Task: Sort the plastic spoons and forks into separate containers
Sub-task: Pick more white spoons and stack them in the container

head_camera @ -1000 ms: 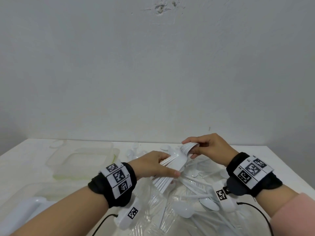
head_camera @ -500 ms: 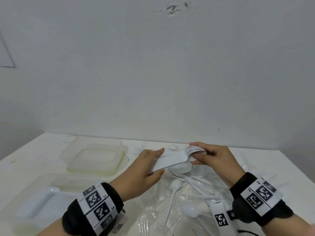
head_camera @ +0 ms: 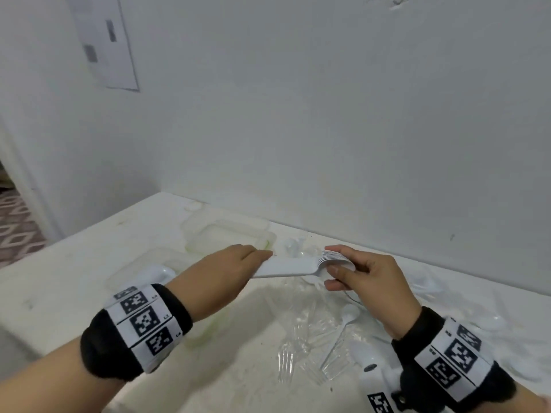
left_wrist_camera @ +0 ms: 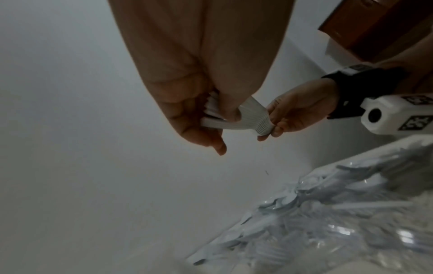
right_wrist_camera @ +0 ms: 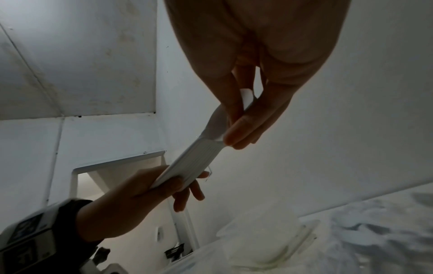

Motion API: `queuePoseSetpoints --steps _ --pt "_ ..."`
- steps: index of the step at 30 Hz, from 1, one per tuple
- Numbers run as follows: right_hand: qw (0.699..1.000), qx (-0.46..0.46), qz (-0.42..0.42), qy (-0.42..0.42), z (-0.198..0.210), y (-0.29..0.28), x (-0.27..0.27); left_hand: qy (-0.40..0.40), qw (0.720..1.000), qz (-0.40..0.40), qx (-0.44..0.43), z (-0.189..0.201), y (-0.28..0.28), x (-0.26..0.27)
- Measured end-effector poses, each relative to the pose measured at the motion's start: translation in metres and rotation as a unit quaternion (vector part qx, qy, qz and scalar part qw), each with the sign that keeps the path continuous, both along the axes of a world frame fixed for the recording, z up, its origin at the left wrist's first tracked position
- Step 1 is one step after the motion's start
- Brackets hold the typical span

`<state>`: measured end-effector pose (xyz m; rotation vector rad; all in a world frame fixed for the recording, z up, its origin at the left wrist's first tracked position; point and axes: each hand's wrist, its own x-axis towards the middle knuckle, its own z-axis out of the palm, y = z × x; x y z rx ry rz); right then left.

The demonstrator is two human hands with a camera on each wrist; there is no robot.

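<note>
Nearest the camera, a loose pile of clear plastic forks [head_camera: 301, 350] is spread on the white table [head_camera: 89, 263], mixed with white plastic spoons [head_camera: 347, 315]; the pieces overlap and blur, so no count can be given. At least two clear forks and one white spoon are made out in the head view. In the left wrist view the same heap [left_wrist_camera: 339, 218] is seen low at the right, too blurred for counting.

Above the pile a nested stack of white plastic spoons [head_camera: 286, 267] is held level in the air between both hands. Its handle end is gripped by the left hand [head_camera: 220, 274], fingers and thumb curled round it. Its bowl end is pinched by the right hand [head_camera: 366, 278] between thumb and fingers, the layered bowl edges [head_camera: 329, 255] fanned at the fingertips. Roughly ten layers are suggested in the left wrist view [left_wrist_camera: 255, 118], but an exact number cannot be told. One stack only is held.

Further left, two translucent rectangular plastic containers are on the table: the nearer one [head_camera: 128, 272] with something white lying in it, its kind unclear, the farther one [head_camera: 226, 234] close to the wall. A sheet of paper [head_camera: 104, 40] is fixed to the wall at upper left.
</note>
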<state>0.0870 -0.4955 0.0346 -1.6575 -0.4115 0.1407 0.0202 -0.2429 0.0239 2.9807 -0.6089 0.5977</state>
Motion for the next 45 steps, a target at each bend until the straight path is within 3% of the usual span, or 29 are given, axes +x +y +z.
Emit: queuePoseSetpoints --steps 4,7,10,13,15,22,29,34,40,45 --pt "1.0 -0.006 0.017 -0.01 0.005 0.027 -0.013 0.012 1.0 0.023 0.015 0.012 0.021 -0.026" --pt "0.999 0.004 0.028 -0.015 0.01 0.051 -0.025 0.101 0.988 0.033 -0.113 0.02 0.043 -0.044" --pt "1.0 0.002 0.019 -0.009 0.009 0.084 -0.034 0.199 0.953 0.046 -0.225 0.031 0.074 -0.052" --pt "1.0 0.003 -0.001 0.001 0.005 0.123 -0.043 0.318 0.891 0.048 -0.32 0.033 0.116 -0.054" --pt "1.0 0.0 -0.019 0.008 0.001 0.145 -0.049 0.345 0.869 0.04 -0.353 0.031 0.141 -0.054" --pt "0.997 -0.006 -0.067 0.031 -0.006 0.191 -0.064 0.292 0.904 0.016 -0.312 0.03 0.192 -0.042" --pt "0.99 -0.127 -0.056 -0.019 -0.02 0.2 -0.067 0.297 0.912 0.0 -0.283 0.013 0.211 -0.023" --pt "0.961 -0.255 -0.042 -0.099 -0.034 0.201 -0.057 0.294 0.932 0.023 -0.209 0.002 0.213 -0.004" --pt "0.936 -0.328 -0.047 -0.12 -0.054 0.207 -0.036 0.296 0.937 0.044 -0.182 -0.009 0.217 0.015" --pt "0.932 -0.336 -0.059 -0.121 -0.066 0.214 -0.028 0.29 0.935 0.046 -0.2 -0.019 0.224 0.023"
